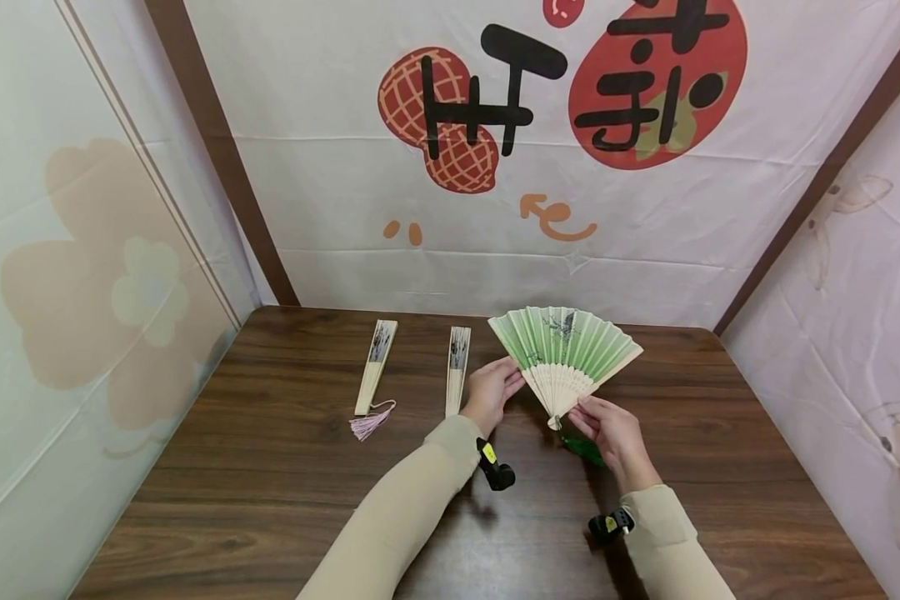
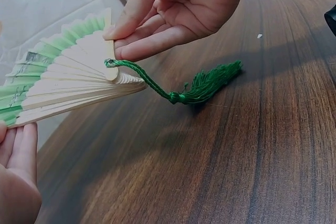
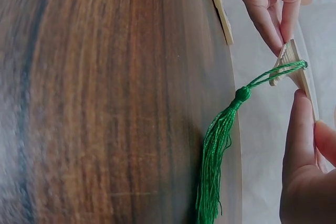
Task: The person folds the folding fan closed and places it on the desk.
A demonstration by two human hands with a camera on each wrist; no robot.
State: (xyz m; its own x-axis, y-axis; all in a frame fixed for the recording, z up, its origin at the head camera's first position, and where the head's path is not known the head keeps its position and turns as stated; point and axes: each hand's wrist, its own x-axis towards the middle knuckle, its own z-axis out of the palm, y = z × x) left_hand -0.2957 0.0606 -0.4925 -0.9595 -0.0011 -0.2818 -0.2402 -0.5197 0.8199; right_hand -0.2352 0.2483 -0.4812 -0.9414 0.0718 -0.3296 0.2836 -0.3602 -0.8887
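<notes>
A green folding fan with pale ribs and a dark printed picture is spread wide above the table. My left hand pinches its left outer rib, the fingers behind and the thumb in front. On the opposite side, my right hand grips the other outer rib between thumb and fingers, low near the pivot. From the pivot hangs a green tassel on a twisted cord, trailing down by the wooden table top in the left wrist view. Both hands also show around the ribs in the right wrist view.
Left of the hands lie two folded fans on the brown table: one fan with a pink tassel, and another fan partly hidden by my left hand. A printed cloth wall rises behind the table's far edge.
</notes>
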